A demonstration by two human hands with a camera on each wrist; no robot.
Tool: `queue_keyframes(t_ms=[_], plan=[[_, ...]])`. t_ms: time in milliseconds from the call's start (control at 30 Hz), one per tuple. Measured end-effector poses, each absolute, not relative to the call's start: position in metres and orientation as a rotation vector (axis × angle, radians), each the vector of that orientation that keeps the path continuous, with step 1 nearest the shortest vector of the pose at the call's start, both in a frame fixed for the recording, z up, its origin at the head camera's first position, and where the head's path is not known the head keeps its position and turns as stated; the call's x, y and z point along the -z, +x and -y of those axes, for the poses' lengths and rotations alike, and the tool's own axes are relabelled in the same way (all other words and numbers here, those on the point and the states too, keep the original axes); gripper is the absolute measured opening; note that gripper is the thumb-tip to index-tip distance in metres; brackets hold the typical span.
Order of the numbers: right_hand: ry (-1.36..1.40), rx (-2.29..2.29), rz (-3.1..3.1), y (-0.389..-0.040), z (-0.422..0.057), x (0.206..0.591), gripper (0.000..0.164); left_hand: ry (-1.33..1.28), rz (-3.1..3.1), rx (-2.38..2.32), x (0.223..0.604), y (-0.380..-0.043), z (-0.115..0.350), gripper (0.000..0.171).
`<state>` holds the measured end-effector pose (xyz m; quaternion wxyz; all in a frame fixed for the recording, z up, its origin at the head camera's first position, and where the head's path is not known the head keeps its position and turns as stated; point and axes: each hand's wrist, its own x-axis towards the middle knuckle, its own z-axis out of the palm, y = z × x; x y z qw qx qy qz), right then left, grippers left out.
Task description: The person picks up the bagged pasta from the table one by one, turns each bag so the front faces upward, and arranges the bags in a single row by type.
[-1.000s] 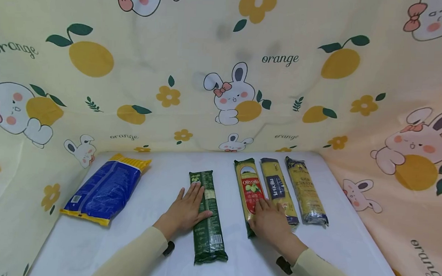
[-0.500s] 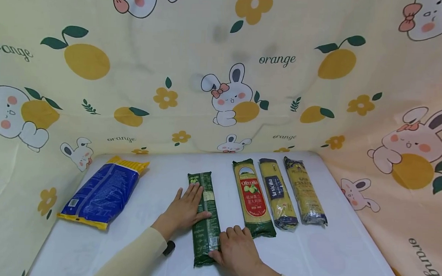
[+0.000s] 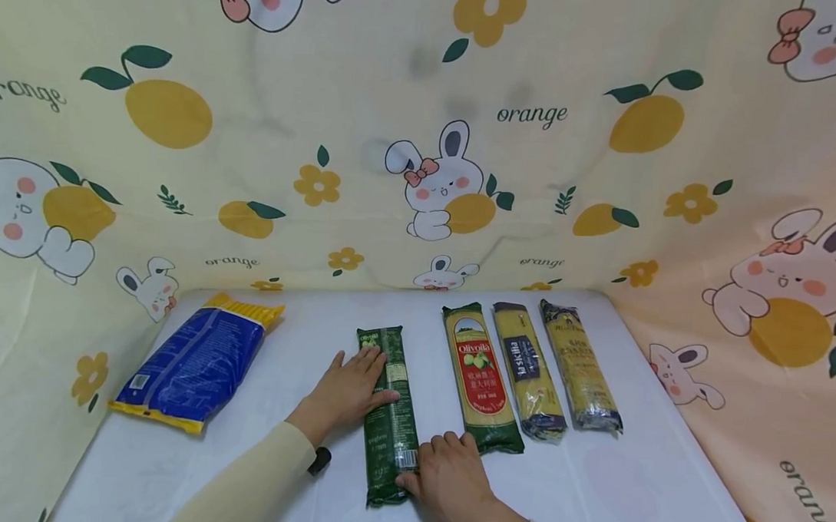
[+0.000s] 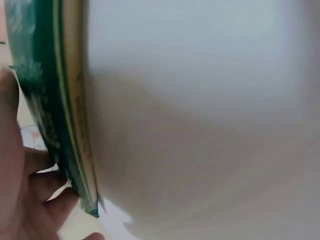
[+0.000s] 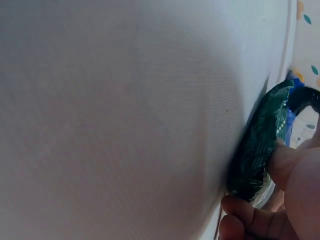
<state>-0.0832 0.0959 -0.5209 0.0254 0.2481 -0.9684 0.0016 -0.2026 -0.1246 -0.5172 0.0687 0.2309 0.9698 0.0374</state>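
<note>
A dark green spaghetti packet (image 3: 389, 437) lies on the white table with its printed back up. My left hand (image 3: 344, 389) rests on its upper part, fingers fairly straight and thumb across the top. In the left wrist view, the fingertips (image 4: 47, 182) touch the packet's green face. My right hand (image 3: 452, 477) pinches the packet's lower right edge. The right wrist view shows the thumb (image 5: 282, 160) on top of the green packet (image 5: 260, 140) and curled fingers (image 5: 237, 207) low at its side.
To the right lie a red-labelled Olivoilà spaghetti packet (image 3: 479, 378), a yellow pasta packet with a blue label (image 3: 525, 357) and another yellow pasta packet (image 3: 580, 366). A large blue and yellow bag (image 3: 200, 365) lies at left. A patterned cloth (image 3: 339, 135) rises behind the table (image 3: 299, 311).
My right hand has left the red-labelled spaghetti packet, moved left and taken hold of the green packet's lower right edge. My left hand has stayed on that packet's upper part.
</note>
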Motion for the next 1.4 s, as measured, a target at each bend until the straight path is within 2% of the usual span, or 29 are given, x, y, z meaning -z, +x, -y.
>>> queue_keyframes(t_ms=[200, 333, 567, 1067, 1400], plan=[[0.797, -0.063, 2.989, -0.078, -0.098, 0.521, 0.057, 0.681, -3.051, -0.075, 0.511, -0.228, 0.118, 0.050], [0.810, -0.070, 2.957, -0.077, -0.095, 0.522, 0.053, 0.650, -3.147, -0.054, 0.510, -0.249, 0.113, 0.035], [0.802, -0.059, 2.961, -0.075, -0.090, 0.525, 0.053, 0.606, -3.178, -0.001, 0.518, -0.271, 0.105, 0.038], [0.826, -0.052, 2.924, -0.076, -0.094, 0.524, 0.052, 0.597, -3.146, 0.062, 0.532, -0.286, 0.096, 0.037], [0.824, -0.061, 2.882, -0.079, -0.099, 0.525, 0.050, 0.771, -3.320, -0.045, 0.520, -0.290, 0.095, 0.028]])
